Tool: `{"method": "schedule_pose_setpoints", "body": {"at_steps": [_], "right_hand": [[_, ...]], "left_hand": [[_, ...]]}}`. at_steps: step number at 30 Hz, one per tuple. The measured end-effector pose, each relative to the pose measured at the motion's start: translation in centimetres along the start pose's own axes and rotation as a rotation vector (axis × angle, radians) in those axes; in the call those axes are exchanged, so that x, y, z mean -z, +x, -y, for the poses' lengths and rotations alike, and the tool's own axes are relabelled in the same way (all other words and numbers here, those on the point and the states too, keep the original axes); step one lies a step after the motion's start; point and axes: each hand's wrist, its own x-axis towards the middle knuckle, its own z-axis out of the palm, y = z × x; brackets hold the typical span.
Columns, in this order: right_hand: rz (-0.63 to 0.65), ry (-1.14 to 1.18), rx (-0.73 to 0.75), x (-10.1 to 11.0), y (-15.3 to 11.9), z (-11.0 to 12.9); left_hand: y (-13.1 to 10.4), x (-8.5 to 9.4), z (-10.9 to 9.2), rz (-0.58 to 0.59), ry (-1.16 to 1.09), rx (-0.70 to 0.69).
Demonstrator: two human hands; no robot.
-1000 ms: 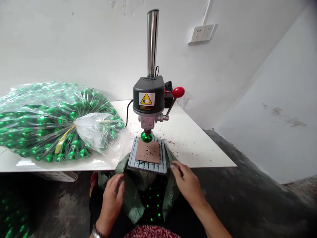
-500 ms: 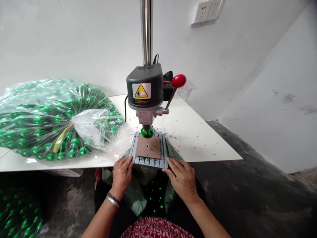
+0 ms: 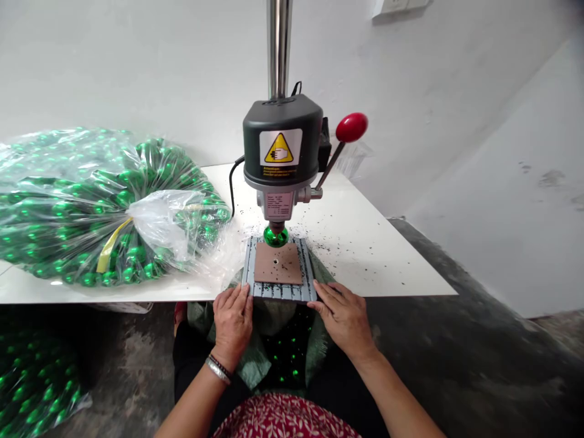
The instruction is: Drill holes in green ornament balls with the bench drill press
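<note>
A small bench drill press stands near the table's front edge, its dark head [image 3: 283,146] above a grey slotted base [image 3: 278,293]. My left hand [image 3: 232,319] holds the base's front left corner. At the front right corner, my right hand [image 3: 344,313] grips the base with its thumb at the front edge. A shiny green ball [image 3: 275,236] sits under the drill chuck, over the back of a square brown board [image 3: 287,267] with a small hole. Dark shavings lie on the board and base. The red-knobbed lever [image 3: 351,127] is untouched.
A clear plastic bag [image 3: 109,237] full of green balls lies on the white table [image 3: 396,267] to the left. Shavings are scattered right of the press. A green sack [image 3: 249,359] with balls hangs below the table edge; more bagged balls [image 3: 36,383] are on the floor.
My view has shifted, and the press head looks larger and farther right of the bag. Both hands stay at the base's front corners. The ball remains under the chuck.
</note>
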Motion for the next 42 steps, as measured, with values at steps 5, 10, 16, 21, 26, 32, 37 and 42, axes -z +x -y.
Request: {"method": "schedule_pose_setpoints", "body": {"at_steps": [5,10,16,21,26,32,37,42], "right_hand": [[0.062,0.069,-0.035,1.7,2.9,0.9],[0.071,0.116,-0.103,1.6,9.5,3.9],[0.123,0.158,-0.118,-0.4,14.2,6.3],[0.14,0.169,-0.076,-0.8,14.6,7.1],[0.202,0.14,-0.072,-0.6,14.1,7.2],[0.27,0.124,-0.094,-0.4,12.5,6.8],[0.281,0.156,-0.093,1.0,10.5,7.0],[0.312,0.232,-0.037,3.0,6.5,7.9]], "left_hand": [[-0.2,0.3,0.6,0.051,-0.041,-0.02],[-0.6,0.3,1.0,0.092,-0.098,0.005],[-1.1,0.1,1.0,0.109,-0.151,0.027],[-1.1,0.3,1.1,0.134,-0.16,0.022],[-1.1,0.4,0.9,0.139,-0.162,0.028],[-1.1,0.5,0.8,0.146,-0.148,0.021],[-1.0,0.7,0.9,0.166,-0.142,0.014],[-1.1,0.6,1.1,0.181,-0.148,0.01]]}}
